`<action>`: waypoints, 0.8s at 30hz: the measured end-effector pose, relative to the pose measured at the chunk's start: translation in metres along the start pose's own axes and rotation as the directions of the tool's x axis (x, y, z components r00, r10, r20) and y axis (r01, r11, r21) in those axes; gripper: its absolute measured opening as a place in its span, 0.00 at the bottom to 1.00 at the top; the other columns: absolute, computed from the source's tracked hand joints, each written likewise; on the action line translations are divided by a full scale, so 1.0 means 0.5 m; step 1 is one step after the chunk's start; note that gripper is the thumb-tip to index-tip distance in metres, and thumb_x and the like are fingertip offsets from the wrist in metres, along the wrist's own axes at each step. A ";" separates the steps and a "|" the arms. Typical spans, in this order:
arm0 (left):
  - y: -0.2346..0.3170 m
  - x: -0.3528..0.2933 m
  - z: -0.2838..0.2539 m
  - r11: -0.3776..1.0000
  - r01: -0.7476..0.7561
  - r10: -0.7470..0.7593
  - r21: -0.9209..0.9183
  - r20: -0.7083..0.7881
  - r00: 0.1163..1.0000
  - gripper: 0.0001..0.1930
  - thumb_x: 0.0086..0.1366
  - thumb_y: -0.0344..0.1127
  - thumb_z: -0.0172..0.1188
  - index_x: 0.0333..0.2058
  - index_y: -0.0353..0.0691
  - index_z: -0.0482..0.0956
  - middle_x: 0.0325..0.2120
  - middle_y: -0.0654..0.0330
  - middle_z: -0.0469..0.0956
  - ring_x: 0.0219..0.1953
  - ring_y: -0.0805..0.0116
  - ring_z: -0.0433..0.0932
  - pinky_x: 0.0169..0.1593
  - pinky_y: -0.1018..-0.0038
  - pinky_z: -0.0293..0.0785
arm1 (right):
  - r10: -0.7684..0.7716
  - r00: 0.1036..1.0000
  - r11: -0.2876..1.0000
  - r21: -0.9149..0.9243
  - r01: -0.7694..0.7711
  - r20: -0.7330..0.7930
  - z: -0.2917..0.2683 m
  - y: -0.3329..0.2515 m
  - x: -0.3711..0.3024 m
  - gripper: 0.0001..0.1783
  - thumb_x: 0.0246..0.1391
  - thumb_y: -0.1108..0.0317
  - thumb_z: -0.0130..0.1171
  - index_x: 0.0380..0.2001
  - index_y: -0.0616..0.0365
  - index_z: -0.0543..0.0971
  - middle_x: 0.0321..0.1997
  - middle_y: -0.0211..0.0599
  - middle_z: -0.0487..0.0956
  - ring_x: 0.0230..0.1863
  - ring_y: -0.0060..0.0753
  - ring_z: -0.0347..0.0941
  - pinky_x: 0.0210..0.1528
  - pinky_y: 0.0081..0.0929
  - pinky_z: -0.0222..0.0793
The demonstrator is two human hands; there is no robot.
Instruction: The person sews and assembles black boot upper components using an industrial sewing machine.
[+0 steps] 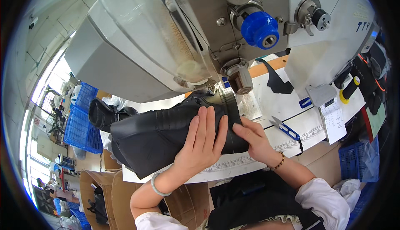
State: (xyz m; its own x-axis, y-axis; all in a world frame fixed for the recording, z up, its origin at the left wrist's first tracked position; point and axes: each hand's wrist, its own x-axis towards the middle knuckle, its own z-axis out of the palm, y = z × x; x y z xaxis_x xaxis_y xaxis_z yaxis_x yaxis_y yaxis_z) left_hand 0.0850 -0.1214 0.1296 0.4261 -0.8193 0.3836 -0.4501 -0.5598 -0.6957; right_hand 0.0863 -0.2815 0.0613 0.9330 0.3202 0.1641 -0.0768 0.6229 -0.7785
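A black leather piece [146, 132], with seams and folds like a boot upper, lies across the white table of a sewing machine [125, 55]. Its far edge passes under the needle area, where the stitch point is partly hidden by the machine head. My left hand [203, 136] rests flat on the leather with fingers stretched out. On the right edge of the piece, my right hand [255, 140] pinches the leather, thumb on top and the other fingers partly hidden. Just right of that hand lie blue-handled thread snips [286, 129].
A ruler strip [233, 162] runs along the table's front. Further right are a paper slip [332, 119] and a black thread spool [351, 89]. A black scrap [278, 82] lies behind. Blue crates [81, 119] and a cardboard box [110, 192] stand at the left.
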 end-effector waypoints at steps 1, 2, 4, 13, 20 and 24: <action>0.000 0.003 -0.006 1.000 -0.001 0.001 0.001 -0.001 1.000 0.19 0.58 0.31 0.40 0.47 0.33 0.68 0.43 0.42 0.72 0.49 0.51 0.70 0.56 0.63 0.62 | 0.040 0.999 0.985 0.166 -0.043 0.023 -0.008 -0.001 0.002 0.16 0.55 0.71 0.50 0.47 0.63 0.68 0.42 0.30 0.73 0.42 0.15 0.67 0.44 0.16 0.64; 0.001 0.004 -0.010 1.000 0.001 -0.001 -0.007 0.013 1.000 0.19 0.58 0.31 0.40 0.47 0.33 0.69 0.43 0.43 0.72 0.49 0.51 0.70 0.56 0.63 0.62 | 0.076 0.996 0.941 0.326 -0.089 0.053 -0.013 -0.003 0.006 0.16 0.55 0.71 0.50 0.47 0.63 0.68 0.42 0.30 0.73 0.42 0.16 0.68 0.45 0.17 0.64; 0.004 0.001 -0.012 1.000 -0.002 0.002 -0.017 0.031 1.000 0.19 0.58 0.32 0.40 0.46 0.33 0.70 0.43 0.43 0.72 0.49 0.51 0.71 0.56 0.63 0.62 | 0.087 0.993 0.955 0.278 -0.106 0.077 -0.011 -0.019 0.020 0.16 0.54 0.72 0.50 0.46 0.63 0.68 0.42 0.31 0.73 0.42 0.17 0.68 0.45 0.17 0.65; 0.041 0.001 0.002 0.994 0.113 -0.113 0.006 0.031 0.993 0.26 0.55 0.48 0.48 0.44 0.31 0.71 0.45 0.40 0.69 0.50 0.48 0.69 0.56 0.63 0.60 | 0.092 0.991 0.996 0.007 -0.093 0.093 -0.040 0.003 0.075 0.15 0.53 0.73 0.51 0.45 0.62 0.70 0.40 0.29 0.74 0.38 0.13 0.68 0.41 0.15 0.66; 0.044 0.000 0.010 0.993 0.101 -0.101 0.067 0.001 0.995 0.25 0.56 0.46 0.44 0.43 0.31 0.72 0.43 0.40 0.71 0.49 0.49 0.70 0.55 0.64 0.62 | -0.027 0.978 0.994 -0.101 0.049 0.208 -0.055 0.025 0.064 0.14 0.55 0.74 0.49 0.45 0.63 0.70 0.40 0.27 0.74 0.39 0.12 0.66 0.41 0.14 0.64; 0.044 0.010 0.000 0.988 0.107 -0.108 0.107 0.009 0.994 0.16 0.57 0.30 0.43 0.42 0.35 0.74 0.39 0.49 0.76 0.45 0.56 0.74 0.54 0.67 0.64 | -0.035 0.973 0.986 -0.150 0.071 0.227 -0.057 0.022 0.063 0.14 0.55 0.75 0.48 0.46 0.63 0.69 0.41 0.27 0.73 0.40 0.13 0.65 0.42 0.15 0.63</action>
State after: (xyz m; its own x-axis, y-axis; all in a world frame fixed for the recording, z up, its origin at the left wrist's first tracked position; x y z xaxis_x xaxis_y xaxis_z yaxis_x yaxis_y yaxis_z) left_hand 0.0773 -0.1379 0.1164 0.4792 -0.7528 0.4514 -0.3153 -0.6275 -0.7119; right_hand 0.1246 -0.2848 0.0408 0.8310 0.4517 0.3246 0.0428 0.5300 -0.8469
